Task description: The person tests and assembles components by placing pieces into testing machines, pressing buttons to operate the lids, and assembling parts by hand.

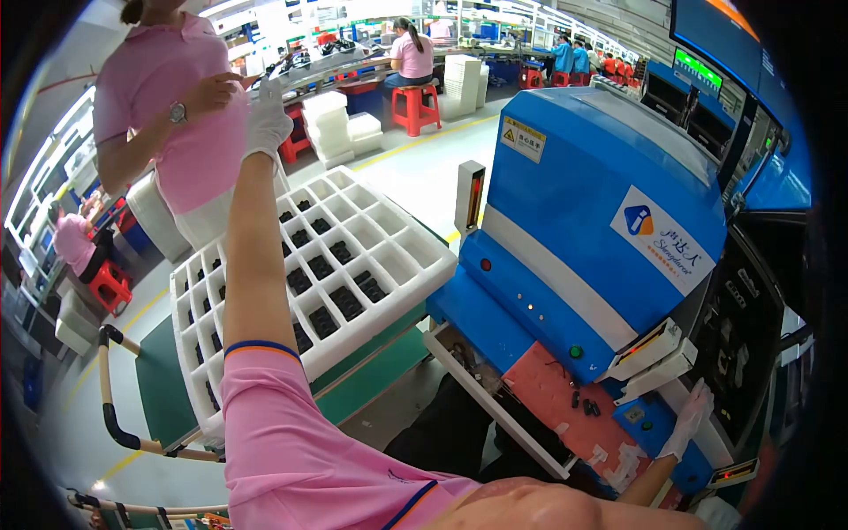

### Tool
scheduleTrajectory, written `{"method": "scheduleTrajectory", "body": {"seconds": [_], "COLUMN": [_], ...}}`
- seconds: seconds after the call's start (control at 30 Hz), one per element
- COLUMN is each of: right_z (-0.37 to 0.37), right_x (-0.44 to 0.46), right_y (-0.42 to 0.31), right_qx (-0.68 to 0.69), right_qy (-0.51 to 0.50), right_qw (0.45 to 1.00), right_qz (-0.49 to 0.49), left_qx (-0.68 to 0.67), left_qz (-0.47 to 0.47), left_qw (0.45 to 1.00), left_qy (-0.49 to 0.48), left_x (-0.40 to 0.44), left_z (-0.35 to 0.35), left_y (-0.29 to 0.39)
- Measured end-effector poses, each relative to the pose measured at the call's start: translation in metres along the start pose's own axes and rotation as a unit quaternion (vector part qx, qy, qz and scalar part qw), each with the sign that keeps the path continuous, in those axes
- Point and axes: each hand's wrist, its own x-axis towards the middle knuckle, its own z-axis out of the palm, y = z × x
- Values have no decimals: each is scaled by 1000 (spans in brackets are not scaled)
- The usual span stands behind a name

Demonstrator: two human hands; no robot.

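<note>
My left hand [267, 121], in a white glove, is stretched out far over the white foam tray [411, 265], close to a co-worker's hand [215, 91]. Its fingers are together at a small dark thing, too small to make out. Black parts [346, 302] lie in many of the tray's compartments; my forearm hides some of them. My right hand [689, 422], also gloved, rests with straight fingers at the right end of the blue machine [574, 185], beside a black panel [738, 331]. Small black pieces [585, 405] lie on the machine's red mat [539, 389].
A co-worker [181, 115] in pink stands just behind the tray. An open drawer [495, 397] juts out below the machine. The tray is on a green cart [159, 380] with a tubular handle. Behind are stacked foam trays [327, 128], red stools [415, 110] and seated people.
</note>
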Motion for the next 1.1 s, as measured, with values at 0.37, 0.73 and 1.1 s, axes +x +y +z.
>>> {"method": "scheduleTrajectory", "body": {"seconds": [0.37, 0.73, 1.1], "right_z": [14, 4, 17], "right_x": [2, 0, 3], "right_y": [8, -1, 10], "right_qx": [-33, -65, -37], "right_qy": [-30, -16, -10], "right_qw": [997, 995, 995], "right_qz": [59, 71, 90], "left_qx": [45, 25, -32], "left_qz": [-55, -99, -74], "left_qw": [997, 991, 996], "left_qy": [-14, -88, 29], "left_x": [12, -27, -30], "left_z": [16, -5, 43], "left_y": [-12, -33, -91]}}
